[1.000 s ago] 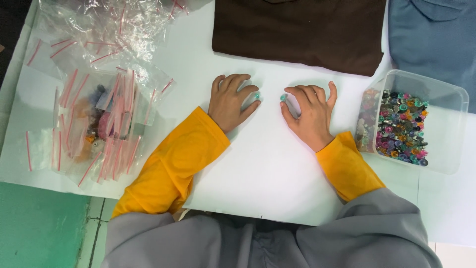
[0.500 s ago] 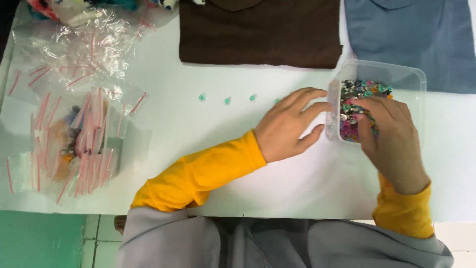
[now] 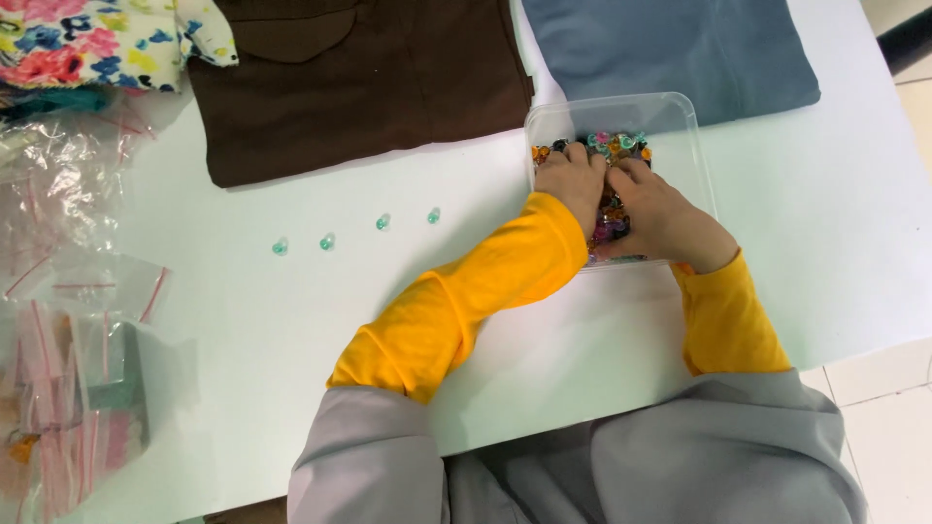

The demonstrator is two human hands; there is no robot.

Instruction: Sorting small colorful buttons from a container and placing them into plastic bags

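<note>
White tabletop [image 3: 291,320]: both hands, left [image 3: 575,182] and right [image 3: 660,215], dig among beads [image 3: 610,146] in the clear tub [image 3: 694,136], grip unclear.

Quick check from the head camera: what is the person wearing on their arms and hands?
Both arms wear bright yellow-orange long sleeves, snug to the wrist, under wide grey outer sleeves that end near the elbows. The left hand and right hand are bare: no gloves; rings or a watch do not show.

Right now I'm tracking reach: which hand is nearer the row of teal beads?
Left. The left hand is in the clear tray on the side toward the teal beads; the right hand lies farther away.
</note>
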